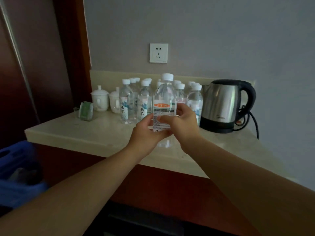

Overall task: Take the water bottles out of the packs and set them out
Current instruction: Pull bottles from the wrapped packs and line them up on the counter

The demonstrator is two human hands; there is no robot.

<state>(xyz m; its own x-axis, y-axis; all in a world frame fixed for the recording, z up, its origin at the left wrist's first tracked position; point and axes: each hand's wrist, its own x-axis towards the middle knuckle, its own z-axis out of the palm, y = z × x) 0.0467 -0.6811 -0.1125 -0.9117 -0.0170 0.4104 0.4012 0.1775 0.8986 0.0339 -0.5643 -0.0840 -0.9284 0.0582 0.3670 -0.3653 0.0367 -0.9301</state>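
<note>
Nearest, both hands grasp 1 bottle (164,97): the left hand (144,133) cups its lower body from the left, and the right hand (185,122) wraps fingers and thumb round its label from the right. The bottle is upright over the front of the counter (85,133), its base hidden behind the fingers. Just behind it the other bottles (143,103) stand tightly packed, with 2 cups (100,97) to their left and a kettle (219,104) to their right. The risk, as I judge it, is setting this bottle down too far back: it would nudge the front row, and 1 tipped bottle could topple its neighbours
</note>
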